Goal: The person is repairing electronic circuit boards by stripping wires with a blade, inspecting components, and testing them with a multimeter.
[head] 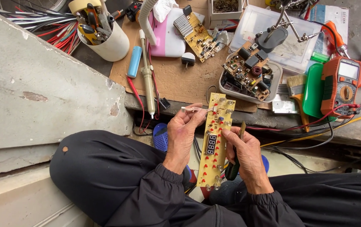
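Cluttered tabletop (176, 80) behind; left hand (183, 131) grips long yellow circuit board (215, 141) pointing away lengthwise, right hand (247, 155) holds a screwdriver (236, 157).

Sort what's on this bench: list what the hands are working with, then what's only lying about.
In hand:
- long yellow circuit board, held by left hand
- dark-handled tool, in right hand

Lying about:
- orange multimeter
- tub of circuit boards
- white cup of tools
- brush
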